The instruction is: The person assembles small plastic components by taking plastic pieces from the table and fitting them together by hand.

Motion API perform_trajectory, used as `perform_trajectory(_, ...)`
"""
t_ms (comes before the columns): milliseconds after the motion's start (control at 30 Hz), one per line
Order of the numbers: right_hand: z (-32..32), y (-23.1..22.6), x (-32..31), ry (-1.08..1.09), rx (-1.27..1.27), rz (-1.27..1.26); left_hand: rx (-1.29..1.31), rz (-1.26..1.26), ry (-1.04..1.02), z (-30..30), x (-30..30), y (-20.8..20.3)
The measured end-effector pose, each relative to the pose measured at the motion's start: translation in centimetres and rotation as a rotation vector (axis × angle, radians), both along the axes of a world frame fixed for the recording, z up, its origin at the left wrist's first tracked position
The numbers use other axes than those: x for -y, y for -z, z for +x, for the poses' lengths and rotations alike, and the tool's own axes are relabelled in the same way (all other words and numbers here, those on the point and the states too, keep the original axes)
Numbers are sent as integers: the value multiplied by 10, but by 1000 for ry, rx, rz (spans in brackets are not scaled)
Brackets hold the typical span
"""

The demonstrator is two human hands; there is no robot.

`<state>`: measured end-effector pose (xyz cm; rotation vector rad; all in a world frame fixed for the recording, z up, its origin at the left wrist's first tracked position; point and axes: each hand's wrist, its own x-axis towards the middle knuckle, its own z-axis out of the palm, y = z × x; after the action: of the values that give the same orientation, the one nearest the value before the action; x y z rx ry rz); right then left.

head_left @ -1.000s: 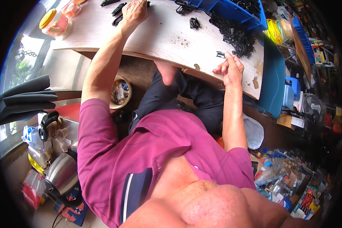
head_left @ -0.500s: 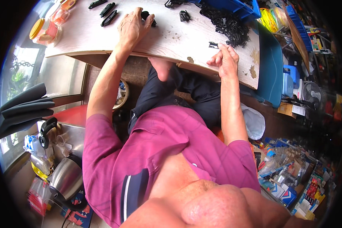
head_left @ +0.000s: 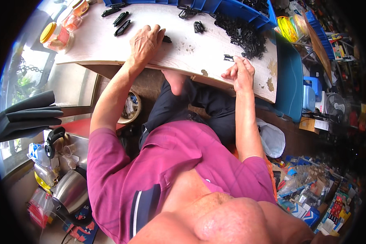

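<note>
My left hand (head_left: 145, 44) is palm down on the left half of the pale table (head_left: 203, 44), its fingers bent over a small black plastic part (head_left: 166, 39). Only the part's right end peeks out beside the thumb; the rest is hidden. Near the table's front edge on the right, my right hand (head_left: 242, 73) pinches a flat black plastic clip-like piece (head_left: 228, 57) between thumb and forefinger, the other fingers curled in. Beyond my left hand lie several long black plastic pieces (head_left: 122, 27). A heap of small black parts (head_left: 248, 40) spreads just past my right hand.
A blue crate (head_left: 223, 12) stands along the table's far side. Two loose black pieces, one a chunky piece (head_left: 199, 27), lie mid-table. Lidded jars (head_left: 55, 36) stand at the left end. A teal bin (head_left: 290, 77) adjoins the right edge.
My left hand has drawn nearer to me with the black part, its fingers closing in over it. My right hand keeps its pinch on the clip-like piece. The view has shifted slightly.
</note>
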<state>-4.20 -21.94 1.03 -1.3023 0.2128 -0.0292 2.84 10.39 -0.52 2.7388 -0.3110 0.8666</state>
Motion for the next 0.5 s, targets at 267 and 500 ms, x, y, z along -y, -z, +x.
perform_trajectory(267,-2,-4,-5,36,0,55,-14,38,164,-26,1,0)
perform_trajectory(500,-2,2,1,-9,19,14,-65,6,318,-50,0,2)
